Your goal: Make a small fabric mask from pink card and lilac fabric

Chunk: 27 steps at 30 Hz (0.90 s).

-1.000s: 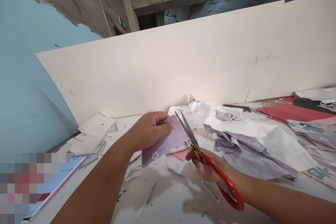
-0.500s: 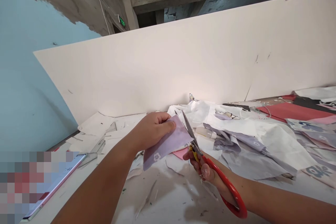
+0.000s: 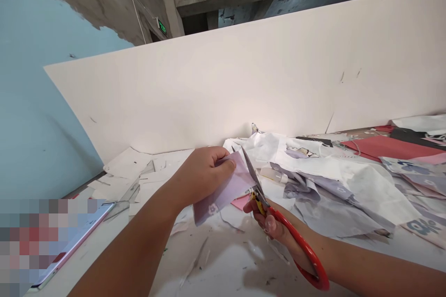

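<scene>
My left hand [image 3: 205, 174] pinches a small purple piece of fabric [image 3: 223, 195] with a white flower print, thumb on top along its upper edge. In my right hand [image 3: 270, 220] is a pair of scissors [image 3: 296, 239] with red handles, the fingers wrapped round them. Their blades stand apart and point away from me, with the right edge of the purple piece between or beside them; I cannot tell exactly which. A pink scrap [image 3: 240, 202] lies on the table beneath the two hands.
White and purple cloth [image 3: 365, 190] lies heaped on the right, with a small clear bottle [image 3: 273, 175] among it. Red sheets [image 3: 393, 146] are farther right. White card pieces [image 3: 127, 164] lie on the left, near a phone [image 3: 80, 241]. A white panel [image 3: 223, 88] stands behind.
My left hand and the purple piece have shifted slightly to the right, toward the blades. The scissors stay almost in the same place.
</scene>
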{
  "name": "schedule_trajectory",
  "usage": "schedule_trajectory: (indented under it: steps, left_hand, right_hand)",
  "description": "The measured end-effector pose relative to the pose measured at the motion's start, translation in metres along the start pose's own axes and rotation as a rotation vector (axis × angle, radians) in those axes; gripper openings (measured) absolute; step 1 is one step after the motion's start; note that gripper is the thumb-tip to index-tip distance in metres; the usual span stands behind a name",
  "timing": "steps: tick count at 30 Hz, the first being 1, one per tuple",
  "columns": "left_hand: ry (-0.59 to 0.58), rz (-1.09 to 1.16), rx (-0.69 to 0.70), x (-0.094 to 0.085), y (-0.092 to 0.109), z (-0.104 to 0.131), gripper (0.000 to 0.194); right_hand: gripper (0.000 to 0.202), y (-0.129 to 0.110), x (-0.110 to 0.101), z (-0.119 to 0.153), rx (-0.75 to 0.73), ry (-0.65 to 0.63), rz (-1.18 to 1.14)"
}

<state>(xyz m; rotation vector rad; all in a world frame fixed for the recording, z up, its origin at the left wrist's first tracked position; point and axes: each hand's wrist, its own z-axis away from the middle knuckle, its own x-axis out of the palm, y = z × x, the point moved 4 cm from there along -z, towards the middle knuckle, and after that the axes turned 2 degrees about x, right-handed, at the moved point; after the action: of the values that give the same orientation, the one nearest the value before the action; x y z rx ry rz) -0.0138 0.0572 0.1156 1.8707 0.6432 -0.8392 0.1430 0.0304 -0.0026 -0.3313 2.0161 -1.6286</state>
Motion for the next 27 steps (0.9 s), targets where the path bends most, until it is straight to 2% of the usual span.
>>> schedule_trajectory:
  steps: [5,12,27]
  left_hand:
    - [-0.007,0.018,-0.016,0.001,0.0,0.0,0.027]
    - [-0.042,0.042,-0.02,0.003,0.0,-0.002,0.026]
    - [-0.075,0.074,-0.014,0.004,0.001,-0.002,0.025]
  right_hand:
    - [0.047,0.0,-0.001,0.0,0.001,0.051,0.011]
    - [0.039,-0.01,0.0,-0.003,-0.114,0.051,0.06]
    - [0.038,-0.005,0.002,-0.007,-0.092,0.052,0.003]
